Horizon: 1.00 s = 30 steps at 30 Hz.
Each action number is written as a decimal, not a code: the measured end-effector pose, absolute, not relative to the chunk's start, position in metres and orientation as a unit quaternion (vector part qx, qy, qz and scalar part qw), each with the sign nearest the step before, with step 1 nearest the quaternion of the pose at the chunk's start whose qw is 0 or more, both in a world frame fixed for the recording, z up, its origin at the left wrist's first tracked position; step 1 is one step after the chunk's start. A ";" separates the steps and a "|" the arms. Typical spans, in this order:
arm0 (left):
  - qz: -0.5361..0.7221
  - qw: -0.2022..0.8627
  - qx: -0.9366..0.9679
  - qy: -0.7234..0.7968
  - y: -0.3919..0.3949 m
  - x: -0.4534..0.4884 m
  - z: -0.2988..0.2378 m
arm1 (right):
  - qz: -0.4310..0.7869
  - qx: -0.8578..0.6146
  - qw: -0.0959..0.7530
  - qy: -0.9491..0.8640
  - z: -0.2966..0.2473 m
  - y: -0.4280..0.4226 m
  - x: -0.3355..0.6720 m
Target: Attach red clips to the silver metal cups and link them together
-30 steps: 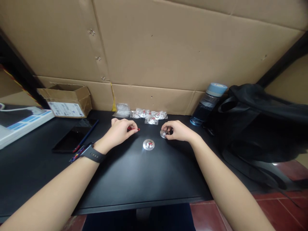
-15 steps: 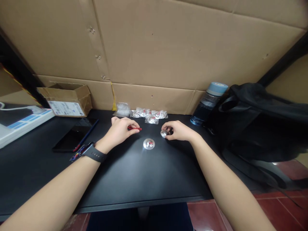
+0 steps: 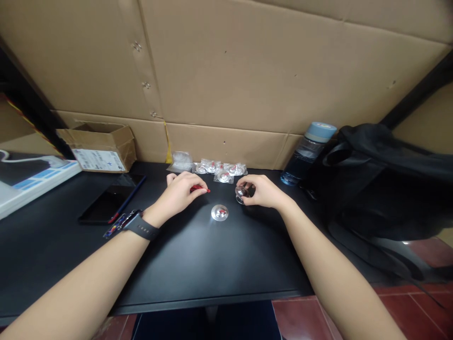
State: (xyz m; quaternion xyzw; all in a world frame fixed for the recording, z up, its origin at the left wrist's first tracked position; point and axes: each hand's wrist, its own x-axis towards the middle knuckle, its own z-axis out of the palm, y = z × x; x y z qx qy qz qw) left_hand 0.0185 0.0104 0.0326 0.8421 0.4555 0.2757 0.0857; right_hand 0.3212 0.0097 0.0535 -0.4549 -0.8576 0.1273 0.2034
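My left hand (image 3: 186, 189) pinches a bunched red cord (image 3: 198, 188) between thumb and fingertips, just above the black table. Over to the right, my right hand (image 3: 257, 190) has its thumb and fingers closed round a shiny domed metal disc (image 3: 241, 191), tilted on the tabletop. A second rim shows under that disc; I cannot tell whether it is another disc or a reflection. Between and nearer than the hands lies another domed metal disc (image 3: 220, 213), dome up, with a red spot on it. Several similar discs in clear wrappers (image 3: 224, 176) lie along the back.
A crumpled clear bag (image 3: 180, 162) lies behind my left hand. Leftward are a dark tablet-like device (image 3: 111, 198), an open cardboard box (image 3: 102, 146) and a power strip (image 3: 38, 186). A water bottle (image 3: 306, 153) and black backpack (image 3: 385, 184) stand right. Cardboard (image 3: 247, 85) walls the back.
The disc in my right hand has tipped, and a rim now shows beneath it. The red cord looks more bunched in my left fingers. The loose disc stays in place.
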 end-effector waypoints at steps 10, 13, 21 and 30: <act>0.360 0.181 0.813 0.420 -0.005 0.040 0.036 | 0.084 -0.321 0.392 -0.858 0.066 -0.024 0.276; 0.406 0.312 0.782 0.356 -0.011 0.049 0.034 | 0.040 -0.264 0.441 -0.857 0.065 -0.036 0.259; 0.423 0.455 0.727 0.294 -0.017 0.054 0.034 | 0.000 -0.267 0.445 -0.855 0.062 -0.042 0.253; 0.441 0.447 0.724 0.287 -0.017 0.053 0.036 | 0.014 -0.250 0.457 -0.853 0.063 -0.041 0.253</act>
